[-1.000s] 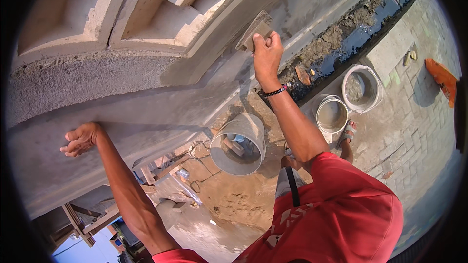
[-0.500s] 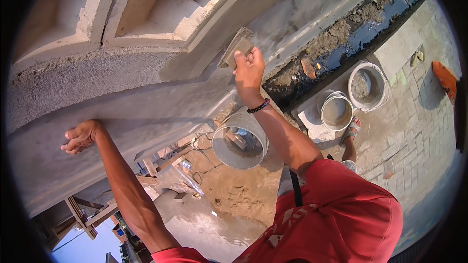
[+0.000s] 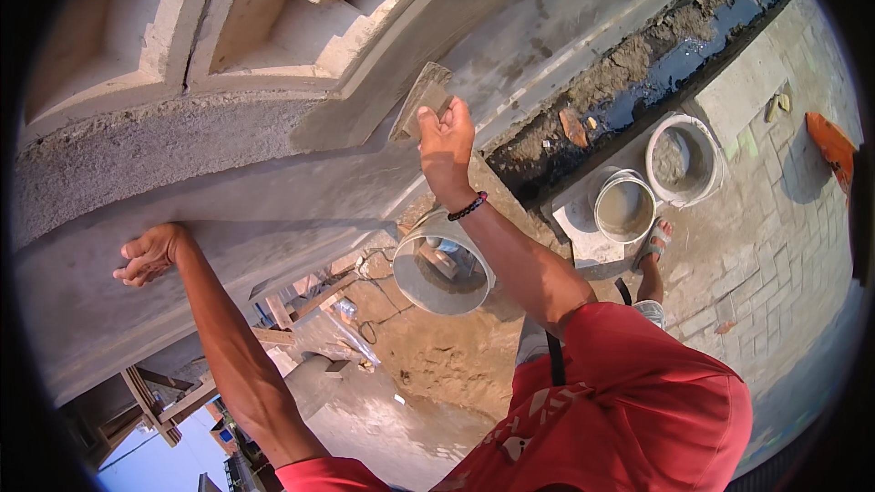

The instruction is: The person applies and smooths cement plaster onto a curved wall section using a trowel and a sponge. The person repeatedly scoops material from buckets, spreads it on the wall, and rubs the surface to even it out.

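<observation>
My right hand [image 3: 446, 148] grips a wooden float [image 3: 421, 102], its flat board against the grey plastered wall just below the ledge of the openwork blocks. A dark beaded bracelet circles that wrist. Off to the left, my left hand [image 3: 150, 255] rests against the smooth wall face [image 3: 273, 187], fingers loosely curled, nothing visible in them. Between and below my arms stands a large pale bucket [image 3: 408, 282] with tools inside. Above the left hand runs a band of rough plaster [image 3: 137, 155], its surface coarser than the patch near the float.
Right of me stand a small bucket [image 3: 625, 208] of grey liquid and a larger bucket [image 3: 679, 159] with grey mix. A muddy, wet trench [image 3: 656, 68] follows the wall's foot. Sand [image 3: 456, 346] lies below, paving [image 3: 775, 246] at right, and wooden framing [image 3: 146, 405] at lower left.
My right hand and the float have slid left and slightly down along the wall. My left hand stays in nearly the same place.
</observation>
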Demonstrator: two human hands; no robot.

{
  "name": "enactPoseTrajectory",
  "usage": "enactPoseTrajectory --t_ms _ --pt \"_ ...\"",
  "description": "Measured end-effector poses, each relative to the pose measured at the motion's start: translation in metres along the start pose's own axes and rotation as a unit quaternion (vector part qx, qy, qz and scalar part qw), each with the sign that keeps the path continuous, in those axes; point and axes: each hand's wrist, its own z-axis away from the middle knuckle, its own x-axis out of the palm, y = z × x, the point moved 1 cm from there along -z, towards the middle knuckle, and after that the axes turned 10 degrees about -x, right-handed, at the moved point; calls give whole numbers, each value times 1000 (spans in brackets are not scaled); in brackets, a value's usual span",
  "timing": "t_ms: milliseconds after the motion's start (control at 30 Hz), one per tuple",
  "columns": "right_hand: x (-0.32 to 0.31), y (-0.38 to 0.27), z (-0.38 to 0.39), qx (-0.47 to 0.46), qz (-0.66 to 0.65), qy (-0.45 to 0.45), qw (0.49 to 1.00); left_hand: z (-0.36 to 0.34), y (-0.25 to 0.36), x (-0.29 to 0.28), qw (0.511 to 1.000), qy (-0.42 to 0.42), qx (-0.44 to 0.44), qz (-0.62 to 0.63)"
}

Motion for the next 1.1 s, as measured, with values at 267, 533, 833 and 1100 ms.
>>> enactPoseTrajectory --t_ms 267,533,833,1100 --pt "31 -2 -29 -34 46 50 997 12 5 9 1000 -6 -13 14" --pt "-47 -41 -73 -61 76 -14 995 1 1 0 1000 -14 -17 1" --pt "-50 -105 -188 -141 132 31 981 -2 3 0 999 -35 -29 4" --pt "38 47 3 -59 113 8 992 8 12 -7 997 -66 -24 30"
